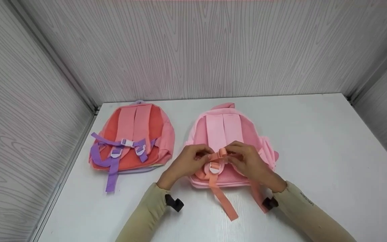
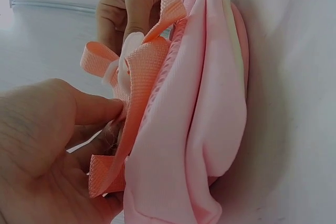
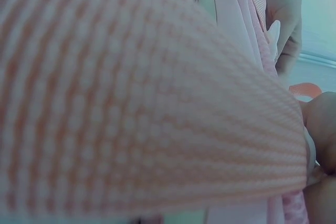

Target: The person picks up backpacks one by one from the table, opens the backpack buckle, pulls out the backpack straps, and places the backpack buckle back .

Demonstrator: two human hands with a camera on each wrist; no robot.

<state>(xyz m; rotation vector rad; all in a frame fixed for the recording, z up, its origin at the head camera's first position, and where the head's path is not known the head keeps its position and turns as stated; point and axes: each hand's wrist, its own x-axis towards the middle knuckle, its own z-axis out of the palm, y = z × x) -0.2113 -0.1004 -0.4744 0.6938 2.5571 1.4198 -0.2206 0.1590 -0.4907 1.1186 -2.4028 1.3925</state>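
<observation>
A pink backpack (image 1: 198,132) lies with its shoulder straps up. Over its lower middle, my left hand (image 1: 193,159) pinches an orange webbing strap (image 1: 217,155) between thumb and fingers. My right hand (image 1: 249,161) holds the same strap from the other side, its fingertips partly hidden. The strap makes a small loop between the two hands. Just below sits a white buckle (image 1: 214,168) with orange webbing threaded through it. In the left wrist view, the left thumb (image 2: 97,108) presses on the webbing. Loose webbing (image 3: 157,98) fills most of the right wrist view, hiding much of the right hand (image 3: 321,145).
To the left lies a coral backpack (image 1: 168,134) with purple straps (image 1: 113,174) and a fastened white clip (image 1: 127,143). Orange strap ends (image 1: 225,203) trail over the front of the white table (image 1: 331,151). Wood-grain panels (image 1: 213,50) enclose the back and sides.
</observation>
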